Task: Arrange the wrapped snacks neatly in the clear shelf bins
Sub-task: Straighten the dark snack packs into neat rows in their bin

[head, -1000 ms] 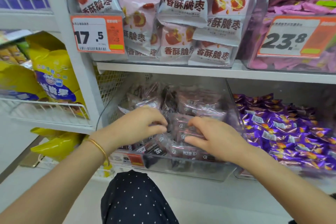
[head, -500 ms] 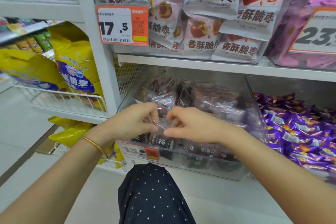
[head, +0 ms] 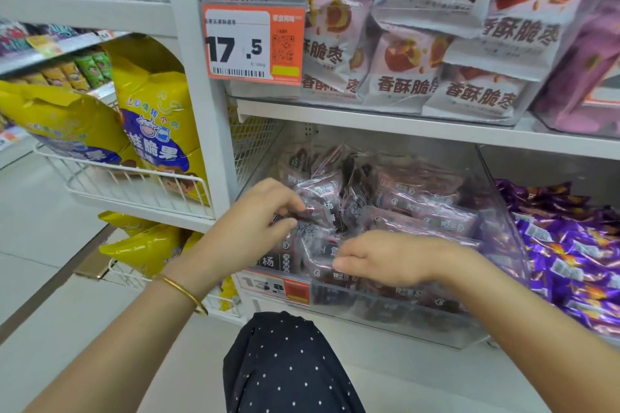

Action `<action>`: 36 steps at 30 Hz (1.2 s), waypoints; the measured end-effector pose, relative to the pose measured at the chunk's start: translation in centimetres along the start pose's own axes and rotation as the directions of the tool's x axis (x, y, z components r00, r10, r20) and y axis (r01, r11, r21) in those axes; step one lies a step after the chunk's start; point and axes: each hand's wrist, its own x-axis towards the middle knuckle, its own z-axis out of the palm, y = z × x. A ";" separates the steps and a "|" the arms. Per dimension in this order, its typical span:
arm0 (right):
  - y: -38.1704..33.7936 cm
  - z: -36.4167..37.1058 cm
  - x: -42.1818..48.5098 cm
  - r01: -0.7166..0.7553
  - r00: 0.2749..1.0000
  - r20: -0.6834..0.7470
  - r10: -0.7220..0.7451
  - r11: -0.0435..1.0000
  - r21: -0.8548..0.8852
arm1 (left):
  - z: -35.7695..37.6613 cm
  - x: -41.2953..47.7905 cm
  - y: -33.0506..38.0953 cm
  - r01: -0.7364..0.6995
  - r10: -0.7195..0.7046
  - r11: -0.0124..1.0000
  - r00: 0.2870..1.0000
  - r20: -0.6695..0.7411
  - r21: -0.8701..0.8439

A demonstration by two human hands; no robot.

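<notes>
You are wearing a thin gold bangle (head: pixel 183 292) on your left wrist and a dark, probably navy, white-dotted garment (head: pixel 288 369) over your knee.

Bright, even shop light from overhead, shadows faint and soft, white glints on the wrapped snacks (head: pixel 419 211) and purple wrappers (head: pixel 570 261) to the right, right hand (head: pixel 385 261) slightly motion-smeared (fingertips (head: pixel 339 265) softest), shelf post (head: pixel 201 111) bent by wide-angle distortion.

Clear shelf bin (head: pixel 406 320), dark wrapped snacks (head: pixel 419 198) piled inside; left hand (head: pixel 255 223) and right hand (head: pixel 385 261) each pinching one near the front.
</notes>
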 end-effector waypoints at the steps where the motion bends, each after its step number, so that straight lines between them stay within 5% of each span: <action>1: 0.0 -0.5 -0.3 0.003 0.999 -0.046 -0.002 1.000 0.007 | 0.1 0.2 -0.1 -0.002 0.002 1.000 0.999 -0.054 0.010; 5: 0.7 -3.0 -0.6 0.024 0.931 -0.358 0.065 0.971 0.239 | 0.4 1.4 -0.2 -0.025 0.039 0.991 0.994 -0.102 0.129; 10: 2.4 -4.4 3.2 -0.062 0.740 -0.666 0.095 0.995 0.072 | 0.9 2.7 0.0 -0.037 -0.007 0.930 0.993 0.119 0.366; 14: 1.8 -4.5 6.0 -0.016 0.815 -0.573 0.081 0.993 0.117 | 0.0 2.9 -0.3 -0.031 -0.044 0.942 0.976 0.215 0.334; 17: 1.8 -4.9 5.9 0.000 0.760 -0.620 0.193 0.955 0.297 | -0.5 3.7 -0.6 0.018 -0.067 0.978 0.971 0.230 0.209; 24: 2.9 -5.1 7.2 0.031 0.687 -0.498 0.530 0.663 0.748 | 0.6 5.7 -1.2 0.113 -0.150 0.973 0.973 0.177 0.203; 28: 3.8 -4.5 6.4 0.165 0.678 -0.387 0.624 0.384 0.909 | -0.1 5.2 -1.8 0.108 -0.166 0.965 0.957 0.238 0.238; 32: 3.9 -3.4 4.0 0.363 0.705 -0.424 0.568 0.224 0.904 | -0.2 5.0 -1.0 0.248 -0.222 0.962 0.955 0.196 -0.117; 34: 3.3 -3.2 3.1 0.399 0.759 -0.424 0.493 0.163 0.903 | -0.2 5.0 0.0 0.322 -0.277 0.835 0.947 0.166 -0.446; 36: 2.7 -3.2 2.8 0.405 0.809 -0.405 0.426 0.095 0.909 | -0.3 5.2 0.6 0.322 -0.295 0.756 0.945 0.142 -0.570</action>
